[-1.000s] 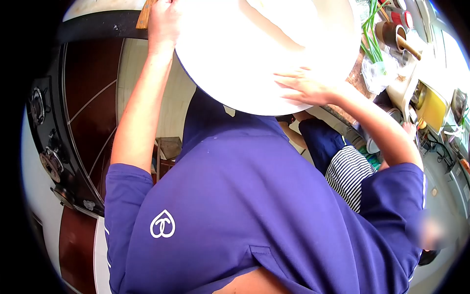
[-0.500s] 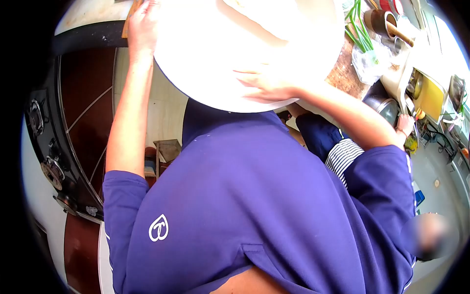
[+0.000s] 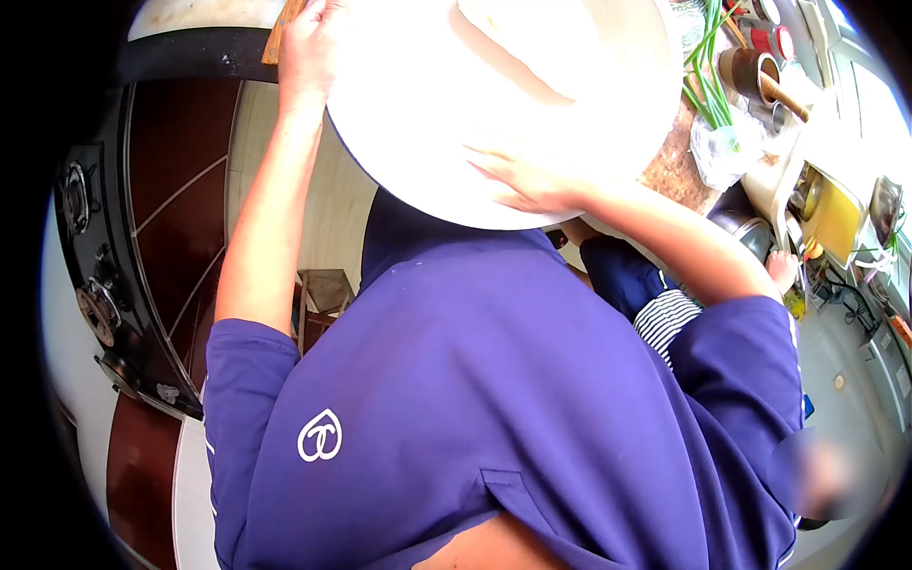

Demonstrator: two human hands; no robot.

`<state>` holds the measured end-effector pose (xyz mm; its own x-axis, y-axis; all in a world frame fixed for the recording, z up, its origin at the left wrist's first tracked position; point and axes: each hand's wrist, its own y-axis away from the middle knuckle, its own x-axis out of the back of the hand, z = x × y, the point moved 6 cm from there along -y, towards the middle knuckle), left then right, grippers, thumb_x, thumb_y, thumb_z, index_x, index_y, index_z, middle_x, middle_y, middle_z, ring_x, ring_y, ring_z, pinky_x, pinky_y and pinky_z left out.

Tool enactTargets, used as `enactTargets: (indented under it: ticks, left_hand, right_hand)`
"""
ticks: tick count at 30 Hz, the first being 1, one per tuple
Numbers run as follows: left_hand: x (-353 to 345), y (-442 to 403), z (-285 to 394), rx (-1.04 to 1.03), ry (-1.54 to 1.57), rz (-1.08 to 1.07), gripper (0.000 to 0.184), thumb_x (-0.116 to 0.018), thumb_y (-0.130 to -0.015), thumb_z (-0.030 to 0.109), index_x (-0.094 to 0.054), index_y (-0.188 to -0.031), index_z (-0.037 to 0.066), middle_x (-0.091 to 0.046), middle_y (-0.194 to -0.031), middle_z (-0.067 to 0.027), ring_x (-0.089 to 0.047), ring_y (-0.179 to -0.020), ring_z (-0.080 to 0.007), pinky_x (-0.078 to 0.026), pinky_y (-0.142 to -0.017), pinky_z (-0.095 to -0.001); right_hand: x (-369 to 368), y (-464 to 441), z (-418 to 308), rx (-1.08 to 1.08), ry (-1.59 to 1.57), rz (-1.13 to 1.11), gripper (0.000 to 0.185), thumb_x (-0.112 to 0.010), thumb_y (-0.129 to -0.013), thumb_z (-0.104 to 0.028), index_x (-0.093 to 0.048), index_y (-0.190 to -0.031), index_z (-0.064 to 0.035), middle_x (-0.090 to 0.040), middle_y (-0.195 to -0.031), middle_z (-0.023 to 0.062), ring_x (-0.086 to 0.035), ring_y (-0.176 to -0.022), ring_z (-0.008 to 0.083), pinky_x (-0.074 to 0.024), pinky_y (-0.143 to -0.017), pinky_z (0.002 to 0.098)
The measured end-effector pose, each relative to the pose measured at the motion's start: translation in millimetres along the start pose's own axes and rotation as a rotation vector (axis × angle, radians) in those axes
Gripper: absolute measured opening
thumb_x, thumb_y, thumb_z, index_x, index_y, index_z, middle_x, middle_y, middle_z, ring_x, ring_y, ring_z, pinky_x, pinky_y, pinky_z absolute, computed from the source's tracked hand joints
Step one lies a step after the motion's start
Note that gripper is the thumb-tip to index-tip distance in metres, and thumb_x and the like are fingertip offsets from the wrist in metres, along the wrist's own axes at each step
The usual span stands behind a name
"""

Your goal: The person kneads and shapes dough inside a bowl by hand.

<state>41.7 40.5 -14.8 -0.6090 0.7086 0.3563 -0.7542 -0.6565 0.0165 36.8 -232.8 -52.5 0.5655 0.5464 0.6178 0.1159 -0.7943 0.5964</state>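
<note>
A large round white surface, overexposed like a basin or board [image 3: 408, 123], fills the top middle in front of my body. At its left edge is my left hand [image 3: 312, 47], its fingers bent and partly cut off by the top of the view; whether they grip the rim or something else is hidden. My right hand [image 3: 527, 179] lies over the near right part of the white surface, fingers stretched out and apart, pointing left. A pale mass [image 3: 537, 38] shows faintly farther in, washed out by glare.
Green onions [image 3: 711, 90] in a plastic bag [image 3: 720, 152] lie on the counter at right, beside a brown mortar [image 3: 744, 71] with a wooden pestle. Another person's hand [image 3: 782, 270] is near a pot lid. A stove [image 3: 85, 237] stands at left.
My right hand has shifted left over the white surface since the first frame. The view has swung a little sideways and back. The other person's hand has moved slightly.
</note>
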Motion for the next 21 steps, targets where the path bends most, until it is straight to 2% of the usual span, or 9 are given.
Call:
enactTargets:
  ticks: [2, 4, 5, 8, 14, 16, 19, 21]
  left_hand:
    - [2, -2, -10, -0.01, -0.08, -0.005, 0.039, -0.052, -0.095, 0.034, -0.062, -0.084, -0.002, -0.058, -0.071, -0.0004, -0.051, -0.067, -0.0079, -0.042, -0.061, -0.0256]
    - [0, -1, -19, 0.037, 0.031, -0.025, 0.038, -0.052, -0.095, 0.032, -0.06, -0.08, -0.002, -0.055, -0.068, 0.0007, -0.049, -0.065, -0.0074, -0.041, -0.059, -0.0252]
    - [-1, -1, -20, 0.041, 0.031, -0.026, 0.037, -0.052, -0.095, 0.031, -0.059, -0.079, -0.002, -0.054, -0.067, 0.0011, -0.049, -0.065, -0.0072, -0.04, -0.059, -0.0251]
    - [-2, 0, -15, 0.036, 0.049, -0.002, 0.037, -0.052, -0.096, 0.03, -0.058, -0.077, -0.001, -0.052, -0.066, 0.0022, -0.047, -0.064, -0.0066, -0.038, -0.057, -0.0248]
    - [-4, 1, -19, 0.032, 0.038, -0.022, 0.037, -0.051, -0.096, 0.03, -0.058, -0.077, -0.001, -0.051, -0.065, 0.0028, -0.045, -0.063, -0.0061, -0.037, -0.056, -0.0248]
    - [-4, 0, -18, 0.033, 0.031, -0.015, 0.037, -0.052, -0.096, 0.03, -0.058, -0.078, -0.002, -0.051, -0.065, 0.0026, -0.045, -0.063, -0.0061, -0.037, -0.056, -0.0248]
    - [-2, 3, -20, 0.062, 0.028, 0.01, 0.037, -0.052, -0.096, 0.03, -0.058, -0.078, -0.002, -0.051, -0.065, 0.0023, -0.046, -0.063, -0.0062, -0.038, -0.056, -0.0251]
    - [-4, 3, -13, 0.061, 0.046, 0.016, 0.037, -0.052, -0.096, 0.03, -0.058, -0.079, -0.002, -0.051, -0.065, 0.0022, -0.046, -0.063, -0.0064, -0.038, -0.056, -0.0253]
  right_hand:
    - [-1, 27, 10, -0.009, -0.046, -0.094, 0.068, -0.045, -0.093, -0.046, -0.029, -0.145, -0.0065, -0.026, -0.152, 0.0098, -0.022, -0.141, 0.0263, -0.0156, -0.115, 0.0451]
    - [0, 35, 21, -0.037, -0.045, -0.11, 0.068, -0.045, -0.093, -0.046, -0.029, -0.145, -0.0063, -0.027, -0.152, 0.0103, -0.023, -0.14, 0.0266, -0.0165, -0.115, 0.045]
    - [3, 23, 14, 0.026, 0.006, -0.025, 0.068, -0.047, -0.092, -0.045, -0.029, -0.145, -0.0058, -0.028, -0.151, 0.0115, -0.024, -0.14, 0.0277, -0.017, -0.115, 0.045]
    - [14, -39, 4, -0.012, 0.119, 0.23, 0.071, -0.045, -0.091, -0.05, -0.03, -0.144, -0.0042, -0.027, -0.151, 0.0131, -0.023, -0.14, 0.0301, -0.0159, -0.116, 0.0454]
    - [19, -52, 7, -0.05, 0.003, 0.397, 0.07, -0.047, -0.091, -0.048, -0.032, -0.143, -0.0039, -0.029, -0.15, 0.0139, -0.023, -0.14, 0.0308, -0.0158, -0.115, 0.0453]
    - [2, -1, 7, 0.064, 0.06, 0.288, 0.072, -0.052, -0.089, -0.045, -0.028, -0.145, -0.006, -0.032, -0.148, 0.0124, -0.027, -0.138, 0.0307, -0.0174, -0.114, 0.0451]
    - [2, 20, 19, -0.022, 0.02, 0.179, 0.073, -0.052, -0.089, -0.045, -0.029, -0.145, -0.0054, -0.031, -0.149, 0.0134, -0.027, -0.138, 0.0297, -0.0175, -0.114, 0.0441]
    - [17, -8, 16, -0.057, 0.1, 0.309, 0.073, -0.052, -0.089, -0.045, -0.028, -0.145, -0.0034, -0.03, -0.149, 0.0141, -0.027, -0.138, 0.0286, -0.0174, -0.114, 0.0435]
